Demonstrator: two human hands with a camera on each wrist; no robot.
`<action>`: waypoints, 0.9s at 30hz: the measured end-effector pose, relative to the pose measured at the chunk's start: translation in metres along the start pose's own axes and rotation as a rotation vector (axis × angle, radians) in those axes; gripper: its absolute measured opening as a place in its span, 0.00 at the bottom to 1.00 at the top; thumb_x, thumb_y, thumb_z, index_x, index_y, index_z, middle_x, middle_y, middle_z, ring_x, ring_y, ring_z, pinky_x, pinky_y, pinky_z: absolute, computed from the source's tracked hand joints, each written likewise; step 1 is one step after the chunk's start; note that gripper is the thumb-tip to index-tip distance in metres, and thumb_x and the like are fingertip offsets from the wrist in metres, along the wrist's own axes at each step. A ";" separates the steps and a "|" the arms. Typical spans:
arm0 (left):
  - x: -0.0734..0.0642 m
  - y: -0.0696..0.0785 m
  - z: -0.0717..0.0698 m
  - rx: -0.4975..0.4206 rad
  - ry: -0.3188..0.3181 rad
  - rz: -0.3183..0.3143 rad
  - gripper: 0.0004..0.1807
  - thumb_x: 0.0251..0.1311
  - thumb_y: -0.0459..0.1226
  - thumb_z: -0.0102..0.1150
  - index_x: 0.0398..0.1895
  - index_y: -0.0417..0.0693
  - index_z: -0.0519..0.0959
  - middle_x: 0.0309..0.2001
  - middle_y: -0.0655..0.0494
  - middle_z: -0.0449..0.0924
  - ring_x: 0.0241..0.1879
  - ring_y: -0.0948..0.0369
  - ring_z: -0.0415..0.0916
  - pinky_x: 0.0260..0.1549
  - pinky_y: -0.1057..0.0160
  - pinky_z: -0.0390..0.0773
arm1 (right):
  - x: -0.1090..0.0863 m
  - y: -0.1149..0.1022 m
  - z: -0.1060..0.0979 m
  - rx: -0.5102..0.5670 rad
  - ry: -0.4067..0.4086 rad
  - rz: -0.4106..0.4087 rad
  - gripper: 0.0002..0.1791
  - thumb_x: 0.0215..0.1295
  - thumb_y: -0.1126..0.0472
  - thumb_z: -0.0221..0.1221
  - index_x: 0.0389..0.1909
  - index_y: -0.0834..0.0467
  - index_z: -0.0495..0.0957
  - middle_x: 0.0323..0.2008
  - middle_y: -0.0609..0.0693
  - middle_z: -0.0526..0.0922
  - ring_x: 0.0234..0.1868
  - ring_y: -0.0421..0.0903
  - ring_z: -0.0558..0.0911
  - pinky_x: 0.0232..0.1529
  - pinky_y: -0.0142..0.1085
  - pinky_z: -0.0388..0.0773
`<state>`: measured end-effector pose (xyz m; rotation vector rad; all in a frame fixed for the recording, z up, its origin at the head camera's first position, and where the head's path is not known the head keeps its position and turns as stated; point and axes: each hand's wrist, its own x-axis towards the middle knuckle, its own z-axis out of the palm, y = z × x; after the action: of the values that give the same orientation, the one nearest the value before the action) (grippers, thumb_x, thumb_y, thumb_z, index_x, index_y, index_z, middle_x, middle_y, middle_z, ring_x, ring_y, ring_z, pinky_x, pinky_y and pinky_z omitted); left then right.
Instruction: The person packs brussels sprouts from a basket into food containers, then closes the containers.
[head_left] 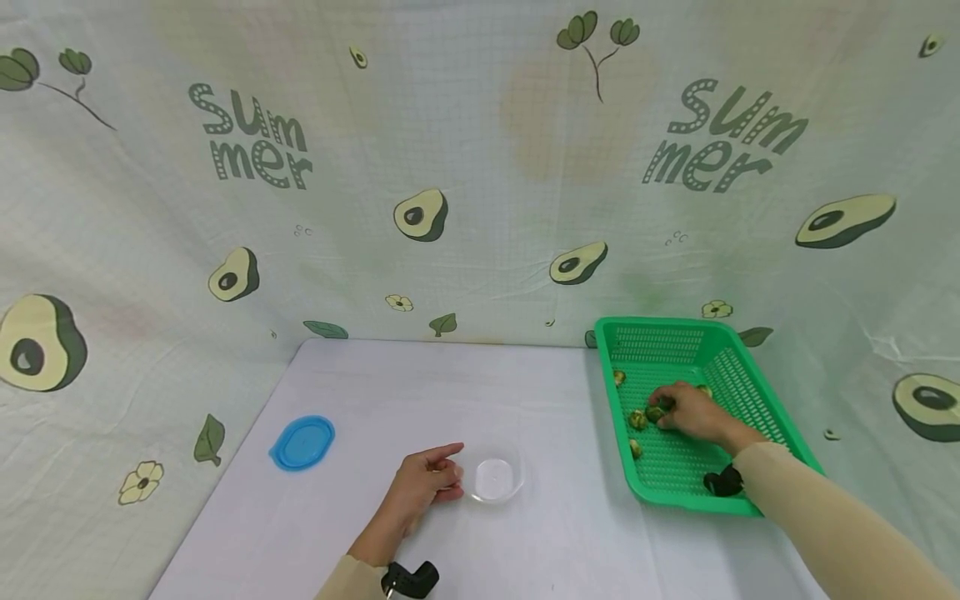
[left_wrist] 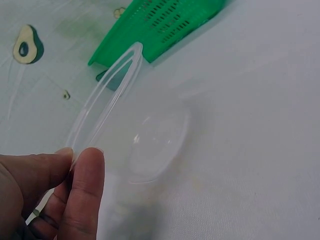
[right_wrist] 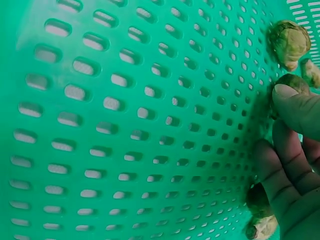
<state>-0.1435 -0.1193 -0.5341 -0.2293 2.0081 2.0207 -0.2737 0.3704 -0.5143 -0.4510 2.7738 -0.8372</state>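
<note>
- Head view: Brussels sprout (head_left: pixel 656 414), roundish, no clear long axis, pinched by the right hand (head_left: pixel 696 412) inside the green basket (head_left: pixel 667 492).
- Other sprouts (head_left: pixel 637 419) lie near it on the basket floor.
- Clear plastic bowl (head_left: pixel 493 481): well apart, to the right hand's left; left hand (head_left: pixel 426 483) nearer, thumb and fingers clamped on its rim.
- Blue lid (head_left: pixel 302 443): farther left on the table (head_left: pixel 562 542).

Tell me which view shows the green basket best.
The head view: it takes in most of the green basket from above, though the right hand and sleeve hide part. The left wrist view catches only a cropped side; the right wrist view, its holed surface close up.
</note>
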 end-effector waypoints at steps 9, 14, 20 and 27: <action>-0.001 0.001 0.002 -0.001 -0.007 0.008 0.29 0.66 0.25 0.66 0.71 0.32 0.74 0.39 0.54 0.76 0.34 0.63 0.82 0.40 0.59 0.91 | -0.003 -0.003 -0.005 0.073 0.015 0.000 0.16 0.70 0.62 0.68 0.55 0.63 0.81 0.48 0.61 0.81 0.44 0.52 0.78 0.40 0.43 0.78; -0.001 0.001 0.003 -0.002 -0.002 0.003 0.29 0.67 0.25 0.66 0.71 0.33 0.74 0.39 0.54 0.76 0.34 0.63 0.82 0.40 0.60 0.91 | -0.009 -0.007 -0.012 0.131 0.028 0.033 0.19 0.72 0.60 0.67 0.59 0.64 0.79 0.54 0.63 0.81 0.48 0.53 0.81 0.41 0.43 0.80; -0.001 0.002 0.004 -0.010 -0.006 0.000 0.29 0.67 0.25 0.65 0.72 0.33 0.74 0.39 0.54 0.75 0.35 0.63 0.81 0.40 0.61 0.91 | -0.013 -0.009 -0.018 0.171 0.060 0.082 0.24 0.74 0.56 0.66 0.63 0.64 0.76 0.61 0.67 0.78 0.55 0.61 0.79 0.44 0.46 0.82; -0.002 0.002 0.004 -0.021 -0.010 0.000 0.29 0.67 0.26 0.66 0.72 0.33 0.74 0.39 0.54 0.75 0.36 0.63 0.81 0.39 0.62 0.91 | -0.016 -0.010 -0.023 0.216 0.100 0.077 0.25 0.75 0.53 0.66 0.65 0.63 0.76 0.61 0.66 0.78 0.54 0.57 0.81 0.44 0.46 0.83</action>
<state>-0.1420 -0.1151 -0.5316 -0.2227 1.9824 2.0394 -0.2632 0.3798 -0.4879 -0.2693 2.7268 -1.1542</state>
